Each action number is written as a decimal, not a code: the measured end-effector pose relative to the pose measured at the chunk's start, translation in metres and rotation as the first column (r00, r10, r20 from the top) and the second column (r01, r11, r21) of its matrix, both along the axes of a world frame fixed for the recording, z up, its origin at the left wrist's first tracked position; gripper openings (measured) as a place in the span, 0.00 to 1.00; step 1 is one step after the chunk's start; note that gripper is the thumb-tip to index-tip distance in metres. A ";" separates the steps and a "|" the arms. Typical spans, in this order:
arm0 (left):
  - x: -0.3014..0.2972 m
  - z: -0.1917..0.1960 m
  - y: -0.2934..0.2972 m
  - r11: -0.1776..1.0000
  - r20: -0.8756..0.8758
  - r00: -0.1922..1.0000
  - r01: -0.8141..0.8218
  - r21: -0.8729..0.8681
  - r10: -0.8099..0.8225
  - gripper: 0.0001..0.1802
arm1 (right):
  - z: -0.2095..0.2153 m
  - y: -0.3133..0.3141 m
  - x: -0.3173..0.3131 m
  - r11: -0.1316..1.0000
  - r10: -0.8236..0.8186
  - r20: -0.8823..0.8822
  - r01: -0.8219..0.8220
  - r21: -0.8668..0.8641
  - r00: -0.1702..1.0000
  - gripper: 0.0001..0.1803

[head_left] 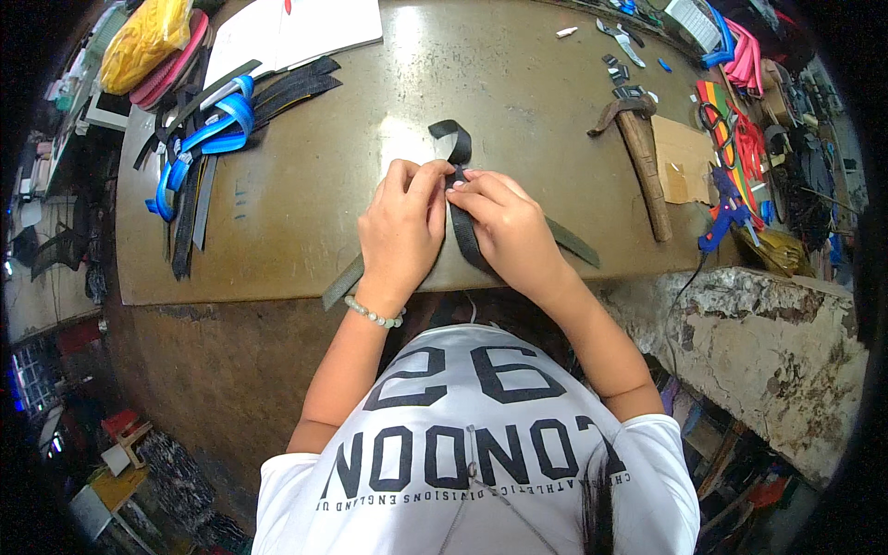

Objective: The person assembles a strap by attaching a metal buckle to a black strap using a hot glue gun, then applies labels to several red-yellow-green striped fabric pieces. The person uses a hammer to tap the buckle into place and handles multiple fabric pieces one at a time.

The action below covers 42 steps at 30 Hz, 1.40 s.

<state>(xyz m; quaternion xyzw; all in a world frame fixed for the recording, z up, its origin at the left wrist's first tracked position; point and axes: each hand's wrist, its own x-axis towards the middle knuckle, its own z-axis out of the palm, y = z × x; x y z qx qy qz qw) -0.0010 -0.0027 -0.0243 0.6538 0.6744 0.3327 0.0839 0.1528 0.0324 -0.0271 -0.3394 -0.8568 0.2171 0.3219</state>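
At far left of the table (305, 240): bundle of blue and black straps (208, 134), with a white sheet (296, 32) just behind it. Centre, near the front edge: left hand (402, 231), beaded bracelet (375, 314) at the wrist, grip pinched together on a black strap (460, 199). Right hand (504, 227) just beside it, fingertips (467, 180) also clamped on the same strap. The strap lies flat on the table between both hands; its far end curls upward in a loop. Right: wooden-handled hammer (643, 153) lying well apart, then a cardboard piece (684, 162) and a blue glue gun (726, 213).
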 end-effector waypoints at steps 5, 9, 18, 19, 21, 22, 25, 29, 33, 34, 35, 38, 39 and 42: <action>0.002 0.004 0.000 0.999 -0.111 0.994 -0.016 -0.040 0.012 0.22 | 0.002 0.007 0.005 0.993 0.050 -0.057 -0.055 -0.103 0.997 0.15; 0.002 0.004 0.000 0.997 -0.010 0.998 -0.061 -0.054 0.061 0.23 | 0.004 0.006 -0.001 0.989 -0.061 -0.119 0.044 -0.140 0.991 0.13; 0.003 0.000 0.000 0.992 -0.317 0.944 -0.115 -0.048 0.094 0.23 | 0.007 0.004 0.004 0.994 -0.013 -0.133 -0.002 -0.113 0.991 0.10; 0.003 0.000 0.000 0.991 -0.313 0.945 -0.118 -0.061 0.093 0.23 | 0.010 0.004 0.008 0.990 0.035 -0.116 -0.050 -0.129 0.993 0.10; 0.003 0.000 0.000 0.988 -0.288 0.952 -0.129 -0.080 0.101 0.23 | 0.016 0.005 0.015 0.973 0.155 -0.059 -0.162 -0.166 0.986 0.09; 0.004 0.000 0.000 0.988 -0.293 0.951 -0.131 -0.087 0.101 0.22 | 0.019 0.006 0.017 0.964 0.169 -0.068 -0.180 -0.198 0.983 0.09; 0.004 0.000 0.000 0.988 -0.269 0.957 -0.135 -0.075 0.110 0.21 | 0.025 0.008 0.019 0.944 0.216 -0.053 -0.222 -0.245 0.975 0.09; 0.000 0.001 0.000 0.998 -0.160 0.985 -0.064 -0.022 0.060 0.17 | 0.027 0.007 0.017 0.951 0.188 -0.016 -0.186 -0.247 0.982 0.10; -0.002 0.000 0.000 1.000 -0.121 0.992 -0.030 0.011 0.031 0.13 | 0.027 -0.001 0.013 0.954 0.173 0.016 -0.163 -0.252 0.985 0.10; -0.002 0.000 0.000 0.999 -0.125 0.991 -0.041 0.016 0.042 0.13 | 0.027 -0.004 0.011 0.965 0.161 0.020 -0.153 -0.212 0.987 0.09; -0.001 0.000 0.000 0.999 -0.125 0.991 -0.047 0.015 0.049 0.12 | 0.027 -0.007 0.009 0.975 0.149 0.023 -0.143 -0.172 0.989 0.09; -0.001 -0.002 0.000 0.998 -0.104 0.993 -0.058 0.004 0.058 0.12 | 0.028 -0.012 0.007 0.983 0.130 0.030 -0.125 -0.135 0.991 0.09; -0.001 -0.002 0.001 0.998 -0.090 0.994 -0.061 0.003 0.061 0.12 | 0.029 -0.012 0.007 0.980 0.142 0.059 -0.132 -0.151 0.988 0.09; -0.002 -0.003 0.001 0.998 -0.102 0.993 -0.065 -0.004 0.064 0.12 | 0.031 -0.010 0.013 0.956 0.208 0.030 -0.197 -0.217 0.978 0.09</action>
